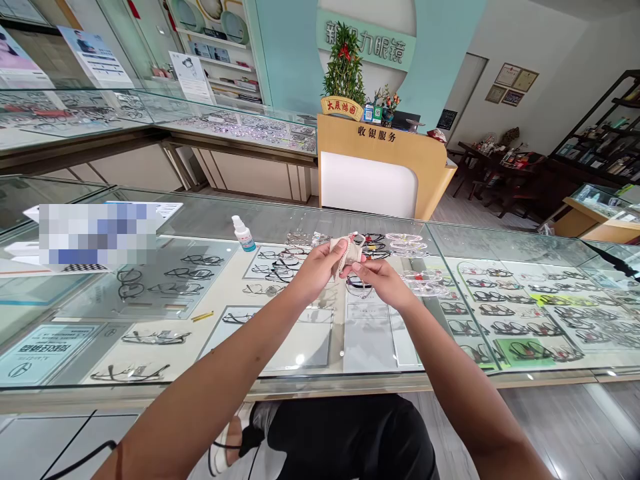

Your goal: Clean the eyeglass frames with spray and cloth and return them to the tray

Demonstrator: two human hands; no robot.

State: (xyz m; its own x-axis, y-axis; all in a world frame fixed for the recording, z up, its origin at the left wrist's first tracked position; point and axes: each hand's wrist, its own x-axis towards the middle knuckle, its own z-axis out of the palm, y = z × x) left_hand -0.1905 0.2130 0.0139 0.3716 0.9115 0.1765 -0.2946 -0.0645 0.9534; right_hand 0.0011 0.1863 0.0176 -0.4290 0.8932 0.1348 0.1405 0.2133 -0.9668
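Observation:
Above a glass display counter point(300, 379), both of my hands meet around a small cream-coloured cloth item point(354, 249) with a cord hanging from it. My left hand point(320, 265) grips its left side, thumb on top. The fingers of my right hand point(377, 277) are pinched together at its lower right, by the cord; what exactly they pinch is too small to tell. Beneath the glass, rows of eyeglasses point(283, 271) lie behind and beside my hands.
A small spray bottle point(243, 235) stands on the glass left of my hands. Farther left is a partly blurred white box point(100, 233). Yellow sticks point(203, 316) lie near the left forearm. Beyond the counter stands a wooden reception desk point(385, 160) with a plant point(345, 70).

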